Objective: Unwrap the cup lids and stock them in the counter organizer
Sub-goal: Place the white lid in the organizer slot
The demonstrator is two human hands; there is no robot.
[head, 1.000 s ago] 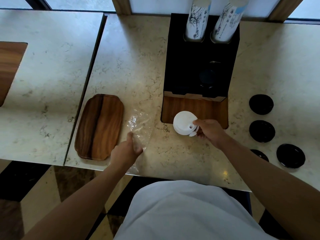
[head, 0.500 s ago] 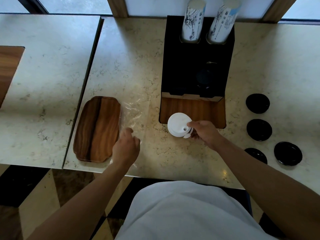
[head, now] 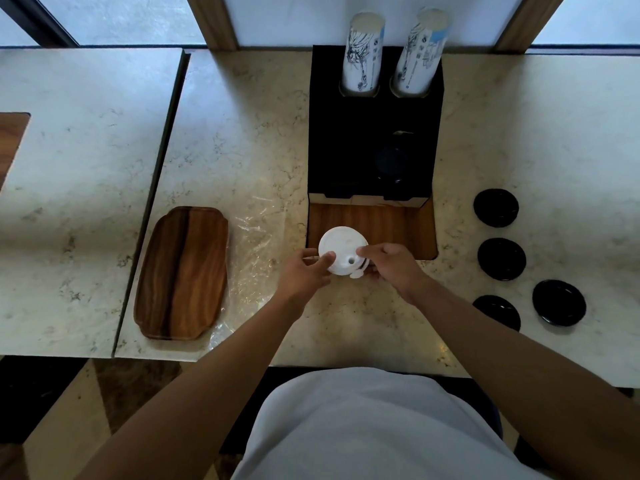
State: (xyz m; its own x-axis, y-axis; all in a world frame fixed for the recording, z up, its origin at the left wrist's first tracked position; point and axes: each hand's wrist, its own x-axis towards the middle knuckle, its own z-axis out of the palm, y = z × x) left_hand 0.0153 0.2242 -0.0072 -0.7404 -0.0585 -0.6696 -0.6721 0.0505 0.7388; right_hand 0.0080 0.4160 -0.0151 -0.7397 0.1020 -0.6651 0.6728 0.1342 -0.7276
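Observation:
A stack of white cup lids (head: 343,249) sits just in front of the black counter organizer (head: 374,133), over its wooden base. My left hand (head: 304,271) grips the stack's left side and my right hand (head: 388,265) grips its right side. The clear plastic wrap (head: 254,244) lies flat on the marble counter to the left, free of both hands. Black lids show dimly inside the organizer's right slot (head: 391,162).
Two stacks of printed paper cups (head: 363,53) stand in the organizer's back holes. A wooden tray (head: 181,271) lies left of the wrap. Several black lids (head: 501,258) lie on the counter at the right. The counter's front edge is near my body.
My left hand let go of the plastic wrap and moved right onto the white lid stack. The wrap stays on the counter beside the tray. My right hand kept its hold.

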